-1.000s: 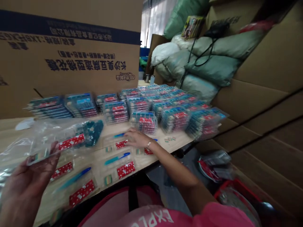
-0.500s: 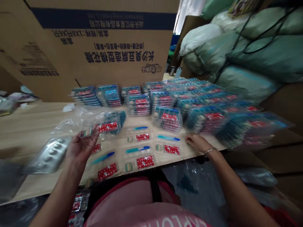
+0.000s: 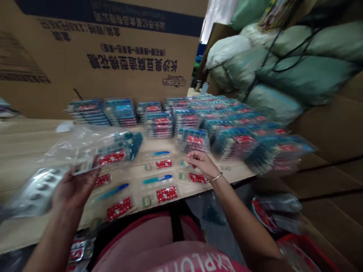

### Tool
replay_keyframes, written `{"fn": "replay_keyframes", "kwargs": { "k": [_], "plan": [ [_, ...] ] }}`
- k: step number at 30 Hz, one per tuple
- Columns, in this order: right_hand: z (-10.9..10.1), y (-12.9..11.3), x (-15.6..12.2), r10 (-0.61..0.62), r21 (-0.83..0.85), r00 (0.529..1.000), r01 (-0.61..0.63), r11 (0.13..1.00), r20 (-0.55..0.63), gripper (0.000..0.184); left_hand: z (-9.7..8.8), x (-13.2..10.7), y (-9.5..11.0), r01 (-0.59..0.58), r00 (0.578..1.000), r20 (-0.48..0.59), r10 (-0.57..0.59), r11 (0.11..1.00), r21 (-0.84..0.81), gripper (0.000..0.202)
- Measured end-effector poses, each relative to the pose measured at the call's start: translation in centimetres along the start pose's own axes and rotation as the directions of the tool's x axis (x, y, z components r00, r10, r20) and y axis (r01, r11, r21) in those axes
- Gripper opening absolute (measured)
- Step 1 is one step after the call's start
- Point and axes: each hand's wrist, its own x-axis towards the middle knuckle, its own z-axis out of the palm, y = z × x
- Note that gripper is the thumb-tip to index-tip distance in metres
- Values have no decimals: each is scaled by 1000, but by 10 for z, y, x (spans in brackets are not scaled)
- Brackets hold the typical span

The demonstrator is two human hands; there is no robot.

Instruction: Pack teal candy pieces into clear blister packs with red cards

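My left hand (image 3: 75, 187), palm up, grips a clear plastic tray (image 3: 81, 170) by its near side. A red patterned pad (image 3: 112, 157) appears to lie in its right part; blur hides the details. My right hand (image 3: 200, 163) pinches a small striped eraser (image 3: 185, 163) above the table, just behind another tray's red pad (image 3: 197, 178). Between my hands lie several clear trays, with striped erasers (image 3: 146, 201), red pads (image 3: 167, 194) and blue-teal pens (image 3: 157, 179). The pen by my right hand is hidden.
Stacks of filled clear packs (image 3: 159, 126) line the back and right of the table (image 3: 17, 139). A large carton (image 3: 127, 64) stands behind them. Silver blister sheets (image 3: 42, 190) and a clear bag (image 3: 76, 141) lie at left. Bulging sacks (image 3: 300, 79) are piled at right.
My right hand has moved left from the table's right part and now holds an eraser over the trays. My left hand still holds its tray, now slightly lower. The view has turned right.
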Motion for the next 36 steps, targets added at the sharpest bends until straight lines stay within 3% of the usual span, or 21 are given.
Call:
{"fn": "replay_keyframes", "kwargs": {
  "k": [2, 6, 10, 16, 21, 23, 26, 28, 30, 36],
  "plan": [
    [42, 4, 11, 1, 6, 999, -1, 1000, 46, 27, 8, -3, -5, -131, 989, -72, 128, 991, -38, 39],
    [112, 12, 32, 19, -137, 993, -3, 991, 113, 10, 6, -7, -2, -182, 976, -128, 174, 982, -49, 36],
    [145, 16, 43, 22, -301, 994, 12, 954, 110, 11, -7, -10, 6, -197, 976, -112, 186, 975, -104, 31],
    [152, 10, 37, -57, -587, 987, 136, 798, 151, 15, -11, -13, 1, -186, 976, -126, 176, 979, -79, 31],
    [150, 3, 27, -126, -639, 967, 242, 730, 222, 16, -6, -20, -8, -125, 987, -112, 118, 991, -56, 29],
    [149, -1, 25, -164, -527, 965, 251, 812, 206, 11, -2, -25, -14, -74, 993, -98, 69, 996, -53, 28],
    [148, -14, 24, -56, -59, 981, 68, 996, 187, 24, 11, -30, -25, 2, 996, -88, -5, 999, -39, 24],
    [148, -26, 27, 61, 198, 972, -107, 974, 228, 36, 22, -31, -31, 51, 995, -82, -52, 998, -22, 25],
    [146, -41, 33, 140, 307, 962, -210, 928, 236, 40, 34, -31, -34, 85, 994, -74, -83, 996, 15, 29],
    [122, -67, 52, 255, 316, 946, -308, 897, 198, 23, 64, -28, -25, 169, 983, 32, -181, 959, 229, 26]
  ]
}}
